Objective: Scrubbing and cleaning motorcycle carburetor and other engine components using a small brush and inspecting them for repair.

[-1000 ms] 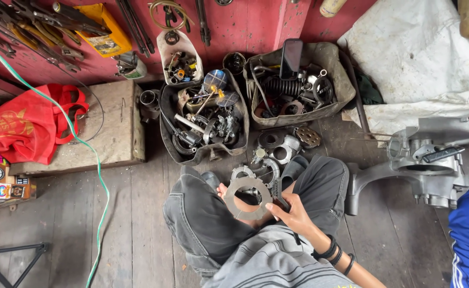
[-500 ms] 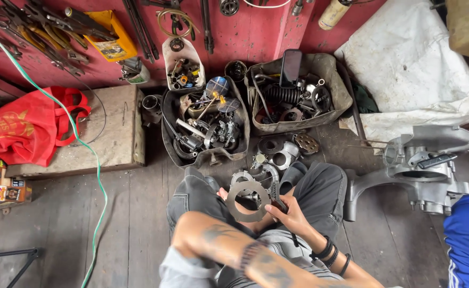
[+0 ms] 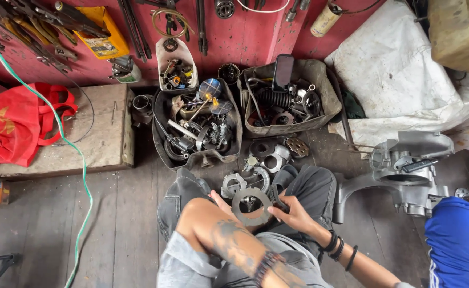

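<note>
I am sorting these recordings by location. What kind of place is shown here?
Probably a small repair workshop for motorbikes or engines. Hand tools hang on the red wall, bins of metal parts stand on the wooden floor, and an engine casing lies nearby.

Ring plate (image 3: 251,207) low in middle of frame, between left hand (image 3: 221,202) and right hand (image 3: 293,216), above lap. Round metal parts (image 3: 264,154) on floor just above it. Two bins of parts higher: one (image 3: 197,125) left, one (image 3: 288,98) right. Bag (image 3: 16,120) on board at far left. Engine case (image 3: 405,168) at right. Tools (image 3: 26,21) on wall along top.
</note>
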